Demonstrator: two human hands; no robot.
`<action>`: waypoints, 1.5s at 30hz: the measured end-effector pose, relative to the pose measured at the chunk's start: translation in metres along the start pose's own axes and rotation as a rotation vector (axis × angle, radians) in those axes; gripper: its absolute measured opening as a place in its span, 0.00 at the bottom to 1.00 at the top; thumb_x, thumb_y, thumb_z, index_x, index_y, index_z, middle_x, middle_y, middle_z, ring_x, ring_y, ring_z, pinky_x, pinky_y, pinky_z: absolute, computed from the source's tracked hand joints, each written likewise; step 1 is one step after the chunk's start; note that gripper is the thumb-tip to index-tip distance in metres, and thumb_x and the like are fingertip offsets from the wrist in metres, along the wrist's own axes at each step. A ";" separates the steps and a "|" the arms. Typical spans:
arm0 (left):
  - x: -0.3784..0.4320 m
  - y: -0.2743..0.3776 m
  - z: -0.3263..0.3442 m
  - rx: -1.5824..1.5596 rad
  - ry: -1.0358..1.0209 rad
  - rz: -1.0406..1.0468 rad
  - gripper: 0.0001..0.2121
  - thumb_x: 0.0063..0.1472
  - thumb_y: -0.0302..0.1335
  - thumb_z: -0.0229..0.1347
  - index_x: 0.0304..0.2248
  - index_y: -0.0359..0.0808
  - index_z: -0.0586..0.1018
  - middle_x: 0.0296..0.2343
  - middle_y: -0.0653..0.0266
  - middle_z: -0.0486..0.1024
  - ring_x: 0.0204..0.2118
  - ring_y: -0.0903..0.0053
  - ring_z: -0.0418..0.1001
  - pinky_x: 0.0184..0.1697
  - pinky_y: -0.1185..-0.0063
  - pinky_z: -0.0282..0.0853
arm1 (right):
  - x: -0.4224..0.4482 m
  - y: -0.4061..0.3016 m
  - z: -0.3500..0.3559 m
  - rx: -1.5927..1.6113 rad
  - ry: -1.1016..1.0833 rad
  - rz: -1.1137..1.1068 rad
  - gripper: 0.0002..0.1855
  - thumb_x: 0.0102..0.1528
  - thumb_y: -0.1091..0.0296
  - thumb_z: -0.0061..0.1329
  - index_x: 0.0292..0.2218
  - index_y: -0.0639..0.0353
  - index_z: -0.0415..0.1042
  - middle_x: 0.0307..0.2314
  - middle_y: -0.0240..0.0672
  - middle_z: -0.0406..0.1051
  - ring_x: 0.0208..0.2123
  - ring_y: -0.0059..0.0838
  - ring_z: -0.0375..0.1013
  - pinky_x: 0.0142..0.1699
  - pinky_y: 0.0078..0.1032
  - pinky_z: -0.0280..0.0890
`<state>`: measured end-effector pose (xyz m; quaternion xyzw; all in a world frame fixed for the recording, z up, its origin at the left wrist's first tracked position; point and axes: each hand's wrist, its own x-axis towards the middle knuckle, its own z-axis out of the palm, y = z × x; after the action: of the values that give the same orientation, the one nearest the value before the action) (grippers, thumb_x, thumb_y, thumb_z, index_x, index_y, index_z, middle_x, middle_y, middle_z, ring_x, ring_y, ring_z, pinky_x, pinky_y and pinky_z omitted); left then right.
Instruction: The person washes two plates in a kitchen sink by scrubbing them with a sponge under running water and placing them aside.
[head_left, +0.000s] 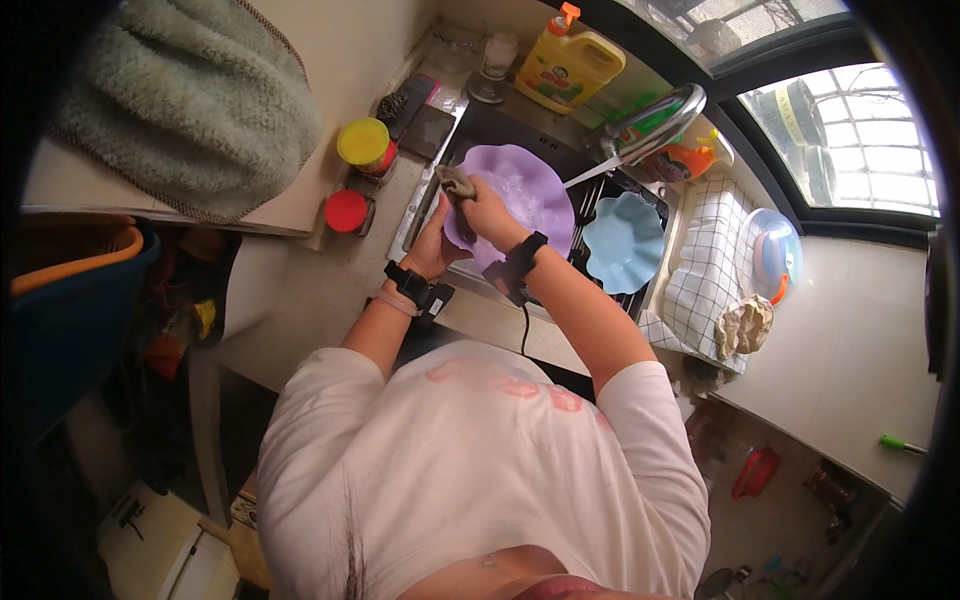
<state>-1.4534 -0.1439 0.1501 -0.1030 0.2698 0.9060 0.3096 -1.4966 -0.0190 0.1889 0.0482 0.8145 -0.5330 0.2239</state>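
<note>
A scalloped purple bowl (555, 176) with sudsy water in it is over the sink (480, 124). My left hand (429, 251) grips this bowl by its near left rim. A grey-brown cloth (454, 182) is bunched in my right hand (491, 216), pressed over the same rim from the inside. Water runs from the curved metal faucet (667, 124) into the bowl's right side. To the right, a pale blue scalloped bowl (624, 244) rests on a dark rack (645, 191). My fingertips are partly hidden by the cloth and the rim.
Yellow-lidded (363, 141) and red-lidded (346, 211) jars stand left of the sink. Behind it is a yellow detergent jug (566, 71); an orange spray bottle (679, 163) lies near the faucet. At right, a checked cloth (705, 277) covers something beside a crumpled rag (744, 327).
</note>
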 end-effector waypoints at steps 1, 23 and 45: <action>-0.001 0.001 0.000 -0.004 -0.019 -0.039 0.34 0.58 0.59 0.41 0.55 0.43 0.60 0.49 0.63 0.65 0.50 0.73 0.66 0.48 0.70 0.67 | -0.001 0.005 0.003 0.000 -0.004 0.000 0.17 0.54 0.75 0.39 0.46 0.61 0.65 0.35 0.35 0.70 0.35 0.25 0.69 0.39 0.23 0.65; -0.006 -0.015 0.001 -0.041 0.060 0.094 0.34 0.62 0.57 0.36 0.55 0.36 0.61 0.50 0.62 0.64 0.53 0.70 0.62 0.55 0.73 0.58 | -0.018 0.021 0.009 -0.469 0.023 -0.156 0.24 0.52 0.58 0.49 0.46 0.62 0.64 0.44 0.57 0.60 0.43 0.56 0.65 0.48 0.37 0.62; -0.023 -0.012 -0.006 -0.032 0.060 0.045 0.29 0.64 0.53 0.38 0.55 0.40 0.61 0.49 0.64 0.66 0.51 0.71 0.66 0.55 0.73 0.61 | 0.006 0.020 0.005 0.143 0.053 -0.364 0.18 0.44 0.80 0.49 0.39 0.60 0.65 0.35 0.42 0.68 0.35 0.37 0.70 0.41 0.28 0.65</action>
<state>-1.4277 -0.1509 0.1486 -0.1291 0.2665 0.9134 0.2793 -1.4940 -0.0162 0.1682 -0.0700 0.7754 -0.6199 0.0982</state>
